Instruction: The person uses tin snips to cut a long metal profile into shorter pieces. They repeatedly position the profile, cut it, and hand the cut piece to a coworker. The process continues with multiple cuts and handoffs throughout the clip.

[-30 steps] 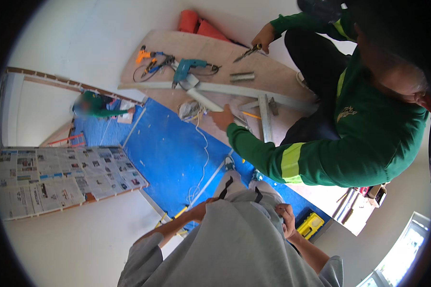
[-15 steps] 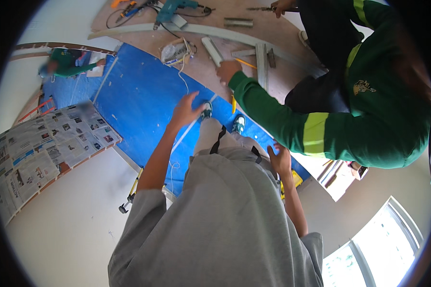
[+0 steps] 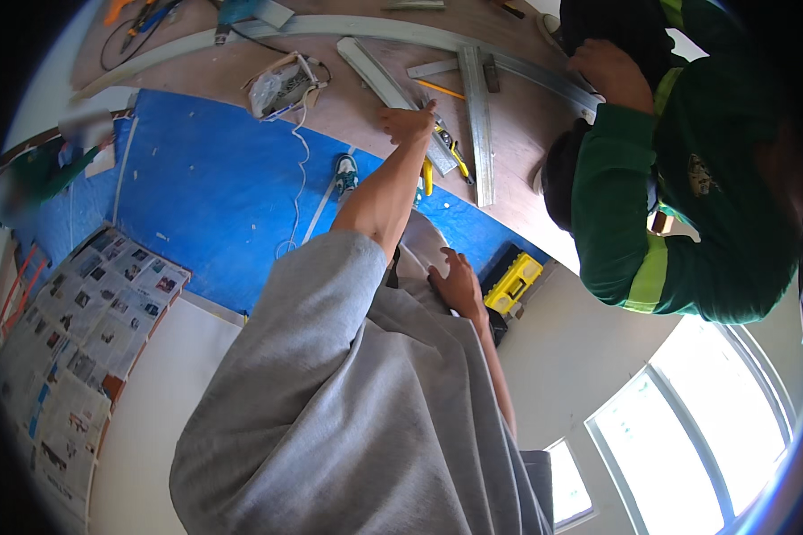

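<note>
My left hand (image 3: 408, 123) reaches forward over a metal channel (image 3: 379, 80) lying on the brown board. Its fingers are stretched out and it holds nothing I can see. Just beside it lies a hand tool with yellow-and-black handles (image 3: 455, 153), its jaw end partly hidden by my hand. A second yellow handle-like piece (image 3: 427, 176) sticks out near the board's edge. My right hand (image 3: 459, 283) hangs by my thigh with the fingers apart, holding nothing visible. To the right of the tool lies a longer metal channel (image 3: 477, 125), with a yellow pencil-like stick (image 3: 442, 89) on its left.
A box of screws or small fittings (image 3: 281, 86) sits by a white cord (image 3: 303, 160). A co-worker in green (image 3: 678, 205) crouches at right; another person (image 3: 49, 178) is far left. Blue sheeting (image 3: 214, 187) covers the floor. A yellow-and-black toolbox (image 3: 513, 283) stands right; newspaper-covered panel (image 3: 98, 321) left.
My left hand has moved forward and right to the metal pieces. The co-worker's near hand has drawn back from them toward their knees. My view has shifted right.
</note>
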`<state>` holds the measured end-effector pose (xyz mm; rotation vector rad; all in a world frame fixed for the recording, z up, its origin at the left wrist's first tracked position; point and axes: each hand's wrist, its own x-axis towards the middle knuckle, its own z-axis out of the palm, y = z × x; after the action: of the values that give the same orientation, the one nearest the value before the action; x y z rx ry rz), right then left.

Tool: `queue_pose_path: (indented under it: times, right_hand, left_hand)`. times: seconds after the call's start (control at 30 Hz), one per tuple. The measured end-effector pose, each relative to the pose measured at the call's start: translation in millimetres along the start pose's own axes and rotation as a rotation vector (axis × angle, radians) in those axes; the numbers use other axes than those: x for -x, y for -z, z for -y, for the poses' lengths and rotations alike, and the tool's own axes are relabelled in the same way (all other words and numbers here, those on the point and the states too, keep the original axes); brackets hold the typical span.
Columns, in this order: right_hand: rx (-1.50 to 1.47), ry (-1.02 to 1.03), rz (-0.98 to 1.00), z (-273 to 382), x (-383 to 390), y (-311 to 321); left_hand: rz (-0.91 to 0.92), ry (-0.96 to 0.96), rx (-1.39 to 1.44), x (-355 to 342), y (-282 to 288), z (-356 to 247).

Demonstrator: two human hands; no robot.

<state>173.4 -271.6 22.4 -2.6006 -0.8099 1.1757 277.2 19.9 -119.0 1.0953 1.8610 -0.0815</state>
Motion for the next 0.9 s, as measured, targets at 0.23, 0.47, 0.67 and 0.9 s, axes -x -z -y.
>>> queue_pose_path:
  times: [0.23,0.47,0.67,0.9]
  right_hand:
    - [-0.235,-0.063,-0.219,-4.3,-23.1,-49.3]
    - [-0.261,-0.074,-0.488,-23.3,-113.1,-56.2]
    - [0.056,0.1,-0.596,15.4,-174.8,-39.8]
    - [0.213,-0.128,-0.376,32.7,-205.4,-42.2]
  left_hand:
    - [0.041,-0.183,0.21,-23.6,4.3,17.1]
    - [0.855,0.053,1.121,-26.3,97.6,17.3]
    - [1.594,0.059,1.665,15.2,211.2,5.2]
    - [1.828,-0.151,1.898,36.1,270.3,-8.9]
